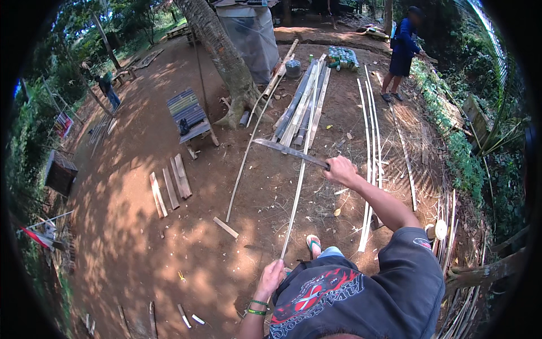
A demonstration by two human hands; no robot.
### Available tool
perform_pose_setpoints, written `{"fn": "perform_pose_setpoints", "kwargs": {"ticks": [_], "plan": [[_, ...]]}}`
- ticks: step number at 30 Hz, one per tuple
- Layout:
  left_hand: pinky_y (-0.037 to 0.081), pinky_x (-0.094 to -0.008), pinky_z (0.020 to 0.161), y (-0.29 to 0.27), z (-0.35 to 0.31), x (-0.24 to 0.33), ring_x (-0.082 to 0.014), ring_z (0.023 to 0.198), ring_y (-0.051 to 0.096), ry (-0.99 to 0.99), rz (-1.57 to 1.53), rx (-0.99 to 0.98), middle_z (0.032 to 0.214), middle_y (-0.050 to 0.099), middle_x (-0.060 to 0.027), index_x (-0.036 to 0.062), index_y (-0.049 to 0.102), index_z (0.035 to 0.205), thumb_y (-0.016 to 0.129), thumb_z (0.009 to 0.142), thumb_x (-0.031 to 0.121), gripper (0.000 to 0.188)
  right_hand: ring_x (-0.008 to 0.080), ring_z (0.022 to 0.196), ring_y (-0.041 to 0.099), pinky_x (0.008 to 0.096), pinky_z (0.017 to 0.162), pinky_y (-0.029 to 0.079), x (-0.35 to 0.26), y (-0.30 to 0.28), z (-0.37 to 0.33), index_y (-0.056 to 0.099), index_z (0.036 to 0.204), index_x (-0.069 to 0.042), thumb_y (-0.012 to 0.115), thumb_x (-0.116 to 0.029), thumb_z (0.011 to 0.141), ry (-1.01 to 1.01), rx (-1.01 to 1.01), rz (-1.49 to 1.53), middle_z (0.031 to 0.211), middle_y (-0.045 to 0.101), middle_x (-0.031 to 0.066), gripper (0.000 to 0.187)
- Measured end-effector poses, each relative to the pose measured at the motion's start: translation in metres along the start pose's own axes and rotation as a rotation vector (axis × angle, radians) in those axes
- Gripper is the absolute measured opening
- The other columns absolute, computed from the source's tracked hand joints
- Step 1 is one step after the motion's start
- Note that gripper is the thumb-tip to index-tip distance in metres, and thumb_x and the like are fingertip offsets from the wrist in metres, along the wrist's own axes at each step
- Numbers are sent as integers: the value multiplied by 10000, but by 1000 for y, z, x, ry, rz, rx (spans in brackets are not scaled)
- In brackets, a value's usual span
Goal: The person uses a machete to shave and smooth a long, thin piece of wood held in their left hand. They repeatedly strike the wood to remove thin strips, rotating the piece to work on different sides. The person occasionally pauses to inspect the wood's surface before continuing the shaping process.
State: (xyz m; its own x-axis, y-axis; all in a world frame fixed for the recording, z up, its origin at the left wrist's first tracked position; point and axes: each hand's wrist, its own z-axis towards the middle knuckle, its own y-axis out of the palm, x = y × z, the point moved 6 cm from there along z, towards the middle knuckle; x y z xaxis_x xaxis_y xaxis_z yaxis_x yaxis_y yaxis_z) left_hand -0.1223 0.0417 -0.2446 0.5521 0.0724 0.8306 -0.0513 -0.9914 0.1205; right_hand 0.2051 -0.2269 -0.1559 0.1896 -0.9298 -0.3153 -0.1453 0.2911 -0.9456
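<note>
My right hand (pixel 342 170) is closed round the handle of a machete (pixel 291 150), held out ahead of me with its long blade pointing left. The blade crosses a long, thin bamboo strip (pixel 294 206); whether they touch, I cannot tell. Low in front of my body, my left hand (pixel 271 277) grips the near end of that strip, which runs away from me toward a pile of split bamboo (pixel 305 107). Left of it, another narrow strip (pixel 243 164) curves along the dirt. A short flat piece of bamboo (pixel 226 227) lies near my foot.
Several long pale strips (pixel 371 135) lie to the right. Short boards (pixel 180 175) rest on the left, near a small slatted bench (pixel 189 116). A tree trunk (pixel 223 51) rises ahead. One person (pixel 402 48) stands far right, another (pixel 108 90) far left.
</note>
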Motion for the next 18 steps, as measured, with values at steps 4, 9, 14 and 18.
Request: {"fn": "perform_pose_setpoints", "kwargs": {"ticks": [4,9,14,18], "plan": [[218,-224,389,5,25,13,-47,406,266,-135,-286,-234,520,296,82,142,436,814,350,1047,516,448,397,624,657,489,616,539,-85,63,-93,662,743,-60,666,-278,719,-447,-65,41,615,633,183,219],[231,-224,406,1,15,22,-54,414,250,-126,-251,-269,527,273,79,145,416,834,269,1043,566,492,383,575,652,494,575,535,-74,35,-84,663,717,-71,654,-261,708,-530,-21,-44,580,621,176,190],[226,-227,397,3,4,30,-56,424,258,-94,-236,-239,540,276,74,134,402,856,267,1045,559,485,391,647,671,503,664,555,-10,-15,-29,660,739,-15,641,-257,759,-93,102,41,646,644,213,243],[222,-232,402,13,17,45,-57,426,263,-112,-299,-208,545,285,73,144,374,782,288,1046,553,494,393,598,662,496,599,545,-82,26,-104,663,738,-51,685,-296,716,-541,-75,-60,578,617,188,248]]}}
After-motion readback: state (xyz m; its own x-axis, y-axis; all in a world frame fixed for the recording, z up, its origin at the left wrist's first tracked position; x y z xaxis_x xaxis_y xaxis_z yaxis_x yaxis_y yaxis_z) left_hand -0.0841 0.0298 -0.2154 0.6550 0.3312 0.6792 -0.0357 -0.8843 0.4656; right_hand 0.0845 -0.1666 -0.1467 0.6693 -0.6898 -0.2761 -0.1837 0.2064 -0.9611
